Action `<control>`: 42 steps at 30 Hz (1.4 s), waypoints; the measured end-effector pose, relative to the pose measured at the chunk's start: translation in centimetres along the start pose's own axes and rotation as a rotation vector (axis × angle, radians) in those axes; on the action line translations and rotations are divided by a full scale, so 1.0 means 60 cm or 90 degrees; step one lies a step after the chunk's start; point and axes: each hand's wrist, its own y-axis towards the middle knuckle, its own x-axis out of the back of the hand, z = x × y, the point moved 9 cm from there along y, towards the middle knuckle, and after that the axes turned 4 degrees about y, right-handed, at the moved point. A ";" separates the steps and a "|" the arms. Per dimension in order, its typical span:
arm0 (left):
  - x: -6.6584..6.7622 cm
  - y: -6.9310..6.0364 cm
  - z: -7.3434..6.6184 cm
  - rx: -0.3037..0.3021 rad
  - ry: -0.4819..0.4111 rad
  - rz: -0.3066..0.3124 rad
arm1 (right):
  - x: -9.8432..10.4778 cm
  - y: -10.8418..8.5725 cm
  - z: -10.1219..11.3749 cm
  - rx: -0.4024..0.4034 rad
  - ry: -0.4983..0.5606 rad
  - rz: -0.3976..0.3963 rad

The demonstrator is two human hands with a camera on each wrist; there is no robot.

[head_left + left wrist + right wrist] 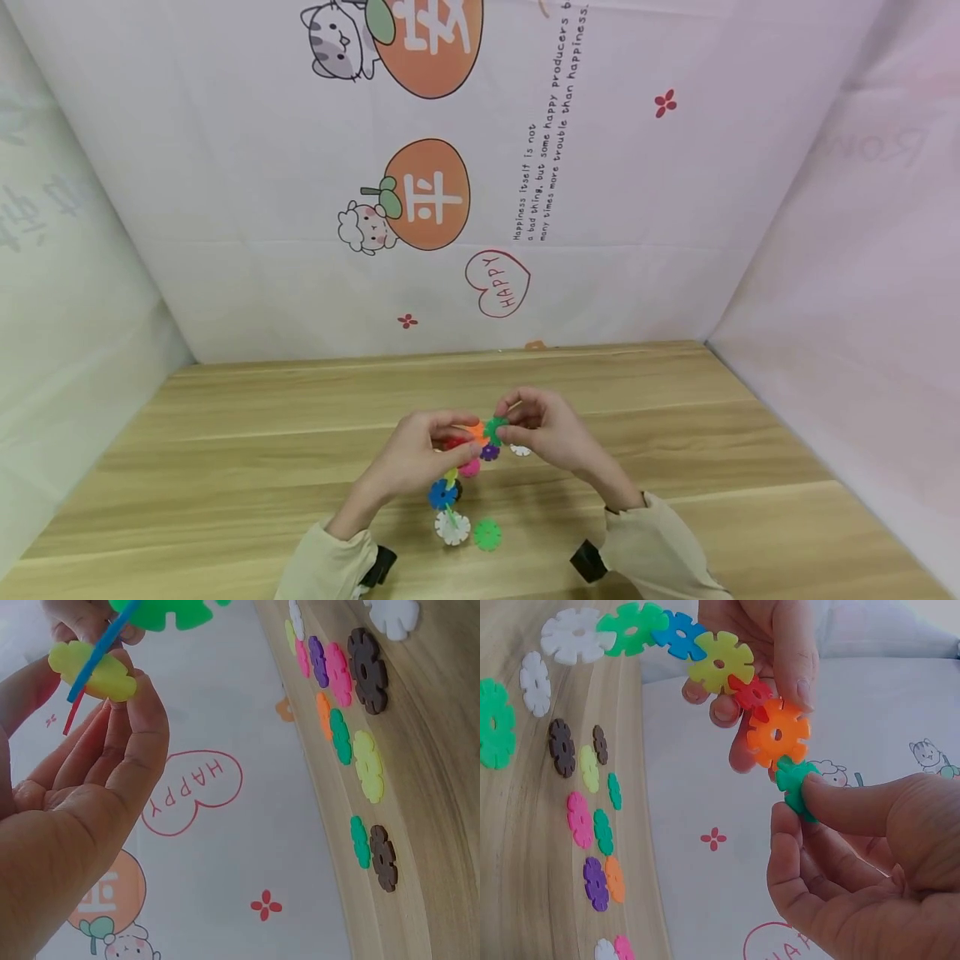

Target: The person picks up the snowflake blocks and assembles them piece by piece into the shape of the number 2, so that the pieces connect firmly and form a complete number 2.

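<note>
A chain of notched plastic flower discs hangs between the two hands above the table. In the right wrist view it runs from a white disc (574, 636) through a light green disc (634, 628), a blue disc (681, 634), a yellow disc (721, 663) and a red disc (751, 693) to an orange disc (778, 735). My left hand (416, 454) holds the chain near the yellow, red and orange discs. Between thumb and fingers, my right hand (551, 429) pinches a dark green disc (798, 787) against the orange one's edge; whether their slots are engaged I cannot tell.
Loose discs lie on the wooden table (225, 467), among them a light green disc (487, 534), a purple disc (595, 883), a pink disc (580, 820) and a brown disc (367, 671). Printed white cloth (622, 183) walls the back and sides.
</note>
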 end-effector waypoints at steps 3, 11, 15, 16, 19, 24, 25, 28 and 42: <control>-0.002 0.000 -0.002 -0.010 -0.007 0.003 | -0.002 -0.001 0.001 0.002 0.001 -0.002; 0.001 0.003 -0.004 -0.016 -0.061 -0.010 | -0.001 -0.001 0.001 -0.013 0.035 -0.041; 0.003 0.004 -0.002 -0.019 -0.074 -0.024 | 0.000 -0.001 0.001 -0.017 0.055 -0.064; 0.003 0.004 -0.002 -0.021 -0.078 -0.026 | 0.000 -0.001 0.001 -0.018 0.060 -0.069; 0.002 0.004 -0.001 -0.018 -0.088 -0.029 | 0.001 -0.002 0.000 -0.017 0.072 -0.078; 0.002 0.004 -0.004 -0.020 -0.094 -0.029 | 0.001 -0.001 0.000 -0.013 0.082 -0.083; 0.002 0.004 -0.005 -0.023 -0.094 -0.028 | 0.001 -0.001 0.001 -0.013 0.083 -0.084; 0.003 0.004 -0.007 -0.026 -0.093 -0.029 | 0.001 -0.001 0.002 -0.011 0.081 -0.084; 0.003 0.004 -0.008 -0.026 -0.087 -0.028 | 0.001 0.000 0.001 -0.010 0.085 -0.078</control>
